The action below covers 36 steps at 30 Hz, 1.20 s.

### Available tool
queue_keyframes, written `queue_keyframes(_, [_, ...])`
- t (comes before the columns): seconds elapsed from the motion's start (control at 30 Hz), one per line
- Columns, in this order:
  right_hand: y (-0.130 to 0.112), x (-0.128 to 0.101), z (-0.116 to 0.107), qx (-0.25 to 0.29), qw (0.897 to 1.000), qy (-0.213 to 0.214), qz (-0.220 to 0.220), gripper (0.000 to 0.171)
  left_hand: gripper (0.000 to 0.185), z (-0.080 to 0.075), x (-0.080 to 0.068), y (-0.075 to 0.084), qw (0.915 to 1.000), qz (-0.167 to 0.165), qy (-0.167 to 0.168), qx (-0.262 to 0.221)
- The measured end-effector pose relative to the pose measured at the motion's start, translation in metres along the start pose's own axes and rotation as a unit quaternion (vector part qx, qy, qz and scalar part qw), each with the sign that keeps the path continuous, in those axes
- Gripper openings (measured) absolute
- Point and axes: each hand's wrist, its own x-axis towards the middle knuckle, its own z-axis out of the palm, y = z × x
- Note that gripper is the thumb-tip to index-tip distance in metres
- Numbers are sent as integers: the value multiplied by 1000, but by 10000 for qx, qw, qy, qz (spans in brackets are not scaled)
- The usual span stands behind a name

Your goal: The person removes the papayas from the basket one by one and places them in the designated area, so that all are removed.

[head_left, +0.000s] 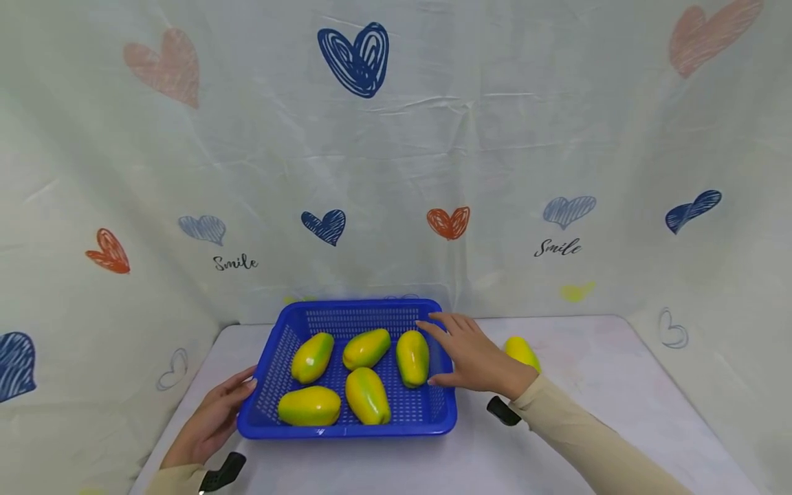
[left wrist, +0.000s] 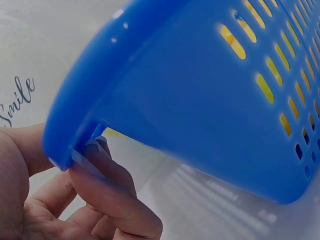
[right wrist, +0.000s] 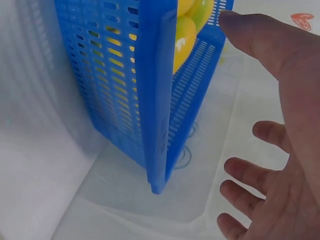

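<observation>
A blue plastic basket [head_left: 346, 432] with slotted walls holds several glossy yellow-green oblong fruits, papaya-like in shape. My left hand [head_left: 212, 418] grips the basket's left rim; in the left wrist view its fingertips [left wrist: 102, 187] curl round the blue edge. Over the basket's right side hovers my right hand [head_left: 473, 352], thumb and fingers spread apart, holding nothing. Closest to it inside the basket is an upright-lying fruit [head_left: 412, 359]. Another fruit [head_left: 522, 350] lies on the table outside, right of the basket and partly hidden behind my right wrist.
The white table [head_left: 594, 392] extends right of the basket. Behind it hangs a pale curtain [head_left: 396, 165] printed with hearts and the word "Smile". Black wrist devices [head_left: 224, 471] sit at both sleeves.
</observation>
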Motion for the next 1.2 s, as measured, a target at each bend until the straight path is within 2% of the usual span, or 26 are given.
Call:
queue_keyframes(0.3, [-6,19,2,82,9995,-296,68,94,74,1,-1,2,9999,25,104,23])
queue_keyframes(0.53, [-13,35,1,124,9969,-692,367,92,73,3,-1,2,9998,52,174,-21])
queue_keyframes(0.97, [-19,57,16,-263,9891,-1257,721,94,73,4,-1,0,9996,30,268,-69])
queue_keyframes(1.2, [-22,68,23,-282,9834,-1486,1003,96,73,5,-1,0,9996,15,259,-85])
